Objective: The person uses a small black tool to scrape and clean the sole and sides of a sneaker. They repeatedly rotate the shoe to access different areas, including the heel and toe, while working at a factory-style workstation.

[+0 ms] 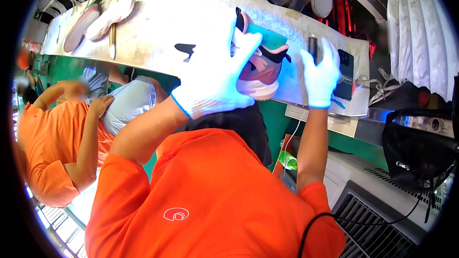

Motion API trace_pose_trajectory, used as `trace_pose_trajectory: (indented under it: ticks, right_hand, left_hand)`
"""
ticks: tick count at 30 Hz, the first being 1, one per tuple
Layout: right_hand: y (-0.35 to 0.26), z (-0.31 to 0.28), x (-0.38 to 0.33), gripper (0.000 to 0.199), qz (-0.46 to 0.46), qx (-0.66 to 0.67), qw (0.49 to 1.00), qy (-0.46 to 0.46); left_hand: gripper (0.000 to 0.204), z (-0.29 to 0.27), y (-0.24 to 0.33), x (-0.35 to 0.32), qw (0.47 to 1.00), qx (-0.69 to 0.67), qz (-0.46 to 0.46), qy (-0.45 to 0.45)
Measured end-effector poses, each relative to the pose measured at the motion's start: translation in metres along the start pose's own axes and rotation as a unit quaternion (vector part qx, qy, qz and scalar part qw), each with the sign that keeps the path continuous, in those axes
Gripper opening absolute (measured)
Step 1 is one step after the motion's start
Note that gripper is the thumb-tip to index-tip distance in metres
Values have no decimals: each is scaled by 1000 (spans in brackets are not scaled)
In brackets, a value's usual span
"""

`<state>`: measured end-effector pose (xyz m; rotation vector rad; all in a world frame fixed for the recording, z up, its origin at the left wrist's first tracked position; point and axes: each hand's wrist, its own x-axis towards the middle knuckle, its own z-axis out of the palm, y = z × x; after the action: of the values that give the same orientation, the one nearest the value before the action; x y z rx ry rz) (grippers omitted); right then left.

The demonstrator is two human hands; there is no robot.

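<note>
A pink, grey and black sneaker (267, 67) with a white sole lies on the pale, brightly lit bench (153, 19). White-gloved, my left hand (210, 76) spans its left side, with finger and thumb on either side of the shoe. Strong glare washes out some fingers. My right hand (321, 76), also in a white glove, is over the bench right of the sneaker. Its thumb and forefinger are spread on either side of a short black cylinder (312, 45), with a gap visible. A teal surface (272, 39) shows behind the sneaker.
A dark phone (344, 74) lies right of my right hand. Two more shoes, one pinkish (82, 27) and one white (111, 17), rest at the far left near a slim tool (112, 40). A co-worker in orange (57, 138) sits left. A black bag (416, 148) hangs right.
</note>
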<state>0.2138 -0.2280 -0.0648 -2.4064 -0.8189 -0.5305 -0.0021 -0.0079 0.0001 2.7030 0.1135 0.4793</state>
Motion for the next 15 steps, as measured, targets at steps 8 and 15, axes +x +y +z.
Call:
trace_pose_trajectory:
  ticks: [8, 15]
  right_hand:
    - [-42, -7, -51, 90, 103, 576, 745, -322]
    - [-49, -8, -35, 54, 63, 419, 834, -354]
  left_hand:
    - [109, 0, 8, -10, 999, 14, 10, 47]
    - [106, 14, 5, -17, 995, 36, 10, 95]
